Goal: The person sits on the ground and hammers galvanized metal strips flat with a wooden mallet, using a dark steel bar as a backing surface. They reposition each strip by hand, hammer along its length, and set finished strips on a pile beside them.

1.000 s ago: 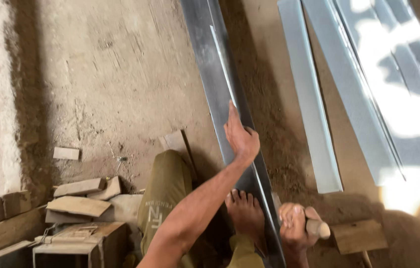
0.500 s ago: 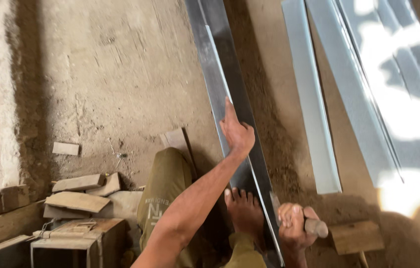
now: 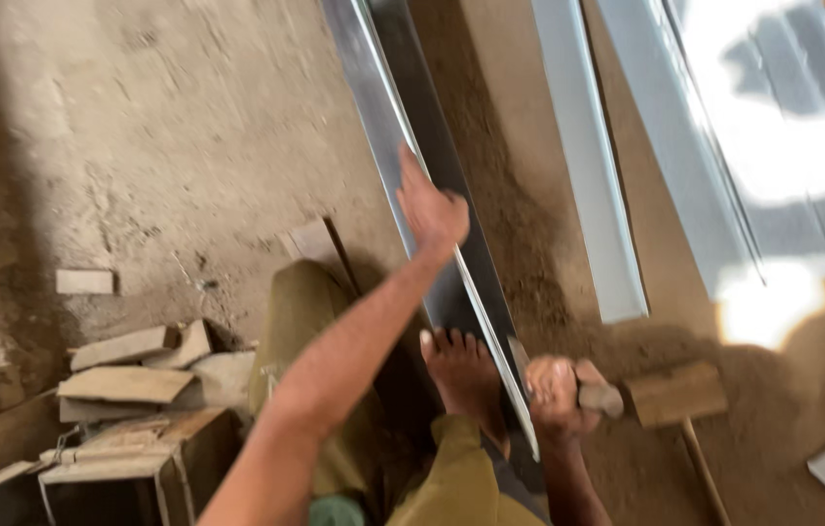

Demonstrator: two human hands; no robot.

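On the dirt floor (image 3: pixel 140 146), our long metal channel (image 3: pixel 412 175) runs fwd-back; left hand (image 3: pixel 432 209) spread flat on it, right hand (image 3: pixel 554 390) fisted round a tool handle (image 3: pixel 600 397) at its near edge.

I have only the head view, looking steeply down and close over the dirt floor (image 3: pixel 169 146) at my feet.

The left arm extends forward across the view, forearm bare, wrist straight. The left hand (image 3: pixel 432 209) lies palm down, fingers together and pressed flat. The right hand (image 3: pixel 557 388) sits low and near the body, fingers curled into a closed fist.
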